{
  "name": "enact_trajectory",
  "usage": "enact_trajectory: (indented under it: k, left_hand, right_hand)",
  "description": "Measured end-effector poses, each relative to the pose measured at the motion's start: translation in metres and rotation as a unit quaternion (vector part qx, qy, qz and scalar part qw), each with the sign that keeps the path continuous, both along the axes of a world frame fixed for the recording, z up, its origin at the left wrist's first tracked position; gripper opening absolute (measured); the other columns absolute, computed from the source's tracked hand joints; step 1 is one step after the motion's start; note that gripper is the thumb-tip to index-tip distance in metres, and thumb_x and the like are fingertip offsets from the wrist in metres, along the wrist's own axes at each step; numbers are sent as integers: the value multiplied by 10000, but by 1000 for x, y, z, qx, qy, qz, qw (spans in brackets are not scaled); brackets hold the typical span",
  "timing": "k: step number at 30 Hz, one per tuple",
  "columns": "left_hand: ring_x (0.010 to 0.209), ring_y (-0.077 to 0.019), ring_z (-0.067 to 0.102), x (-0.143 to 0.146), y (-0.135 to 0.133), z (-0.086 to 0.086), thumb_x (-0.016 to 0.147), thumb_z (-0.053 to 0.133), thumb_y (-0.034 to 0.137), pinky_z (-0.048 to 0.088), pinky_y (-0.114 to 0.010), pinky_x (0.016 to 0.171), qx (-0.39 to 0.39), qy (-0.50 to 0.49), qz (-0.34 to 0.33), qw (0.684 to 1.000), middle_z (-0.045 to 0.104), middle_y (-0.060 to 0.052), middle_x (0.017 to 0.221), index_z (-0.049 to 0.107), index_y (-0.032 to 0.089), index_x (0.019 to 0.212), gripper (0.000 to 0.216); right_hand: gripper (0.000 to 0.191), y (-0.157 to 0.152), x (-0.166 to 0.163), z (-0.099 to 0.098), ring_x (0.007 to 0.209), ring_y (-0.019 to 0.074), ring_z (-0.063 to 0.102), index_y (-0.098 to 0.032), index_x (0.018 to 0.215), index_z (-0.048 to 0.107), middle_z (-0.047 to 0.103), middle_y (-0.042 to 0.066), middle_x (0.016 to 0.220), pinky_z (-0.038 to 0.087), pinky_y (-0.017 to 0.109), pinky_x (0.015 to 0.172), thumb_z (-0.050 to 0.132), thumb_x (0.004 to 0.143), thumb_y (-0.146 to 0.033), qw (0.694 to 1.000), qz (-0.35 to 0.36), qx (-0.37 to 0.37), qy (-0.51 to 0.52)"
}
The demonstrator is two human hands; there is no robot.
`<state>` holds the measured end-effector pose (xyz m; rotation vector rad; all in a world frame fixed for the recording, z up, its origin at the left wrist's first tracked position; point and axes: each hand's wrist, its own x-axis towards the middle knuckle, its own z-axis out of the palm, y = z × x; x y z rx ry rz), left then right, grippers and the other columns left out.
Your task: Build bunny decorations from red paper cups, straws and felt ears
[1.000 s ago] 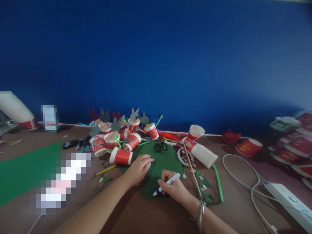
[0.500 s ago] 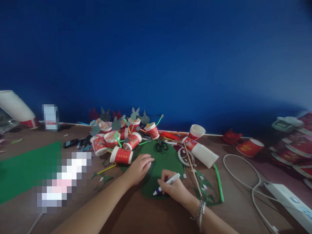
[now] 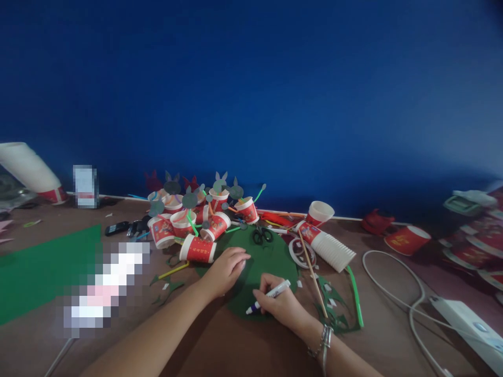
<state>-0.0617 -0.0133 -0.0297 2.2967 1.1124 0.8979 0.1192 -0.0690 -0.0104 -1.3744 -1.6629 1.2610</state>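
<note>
My right hand (image 3: 280,303) grips a white marker (image 3: 280,287) with a purple end, its tip down near the lower edge of a dark green paper sheet (image 3: 267,262). On the same sheet, toward its left side, my left hand (image 3: 230,268) lies with fingers stretched out and holds nothing. Black-handled scissors (image 3: 262,235) rest on the far part of the sheet. Just beyond the left hand a red paper cup (image 3: 198,248) lies on its side. A wooden stick (image 3: 313,275) and green paper scraps (image 3: 334,299) are right of the sheet.
Several cups with grey paper animal heads (image 3: 189,201) crowd the back left. A stack of paper cups (image 3: 334,250) lies at the right, near a roll of white tape (image 3: 302,252). Farther right are a white cable (image 3: 412,309) and a power strip (image 3: 467,327).
The whole view has shifted slightly, so things appear a little farther right. Both hands keep nearly the same place and hold, with the marker tip still at the sheet's lower edge.
</note>
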Motion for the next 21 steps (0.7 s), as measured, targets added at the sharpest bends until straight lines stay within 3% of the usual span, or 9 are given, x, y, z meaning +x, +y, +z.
enact_trajectory:
  k: [21]
  left_hand:
    - [1080, -197, 545, 0, 1, -2, 902, 391, 194, 439, -354, 959, 6, -10, 0, 1000, 611, -96, 1127, 628, 186, 1090, 302]
  right_hand:
    - [215, 1, -10, 0, 429, 97, 471, -208, 564, 426, 534, -48, 454, 327, 194, 439, 589, 704, -217, 1000, 0, 8, -15]
